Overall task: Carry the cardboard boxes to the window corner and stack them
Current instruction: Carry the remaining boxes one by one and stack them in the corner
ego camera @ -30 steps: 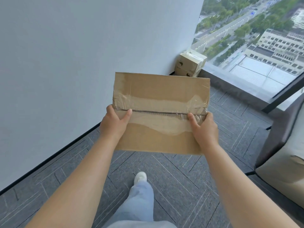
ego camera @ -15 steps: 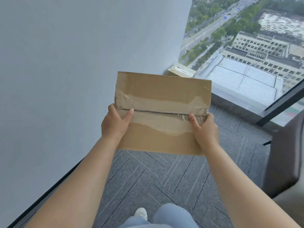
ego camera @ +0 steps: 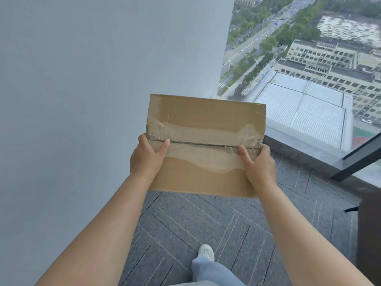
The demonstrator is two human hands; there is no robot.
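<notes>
I carry a flat brown cardboard box (ego camera: 206,120) in front of me, its top sealed with clear tape along the centre seam. My left hand (ego camera: 147,157) grips its left edge with the thumb on top near the seam. Opposite, my right hand (ego camera: 258,165) grips the right edge the same way. The carried box hides the boxes that stand in the window corner.
A plain white wall (ego camera: 92,100) runs along the left. A large window (ego camera: 309,69) with a dark sill (ego camera: 299,149) closes off the right. Grey carpet tiles (ego camera: 206,223) cover the floor. A dark furniture edge (ego camera: 369,234) stands at the right. My leg and white shoe (ego camera: 205,251) show below.
I have walked closer to the window corner. The stacked boxes there, visible a second ago, are now hidden behind the carried box. Both hands keep the same hold.
</notes>
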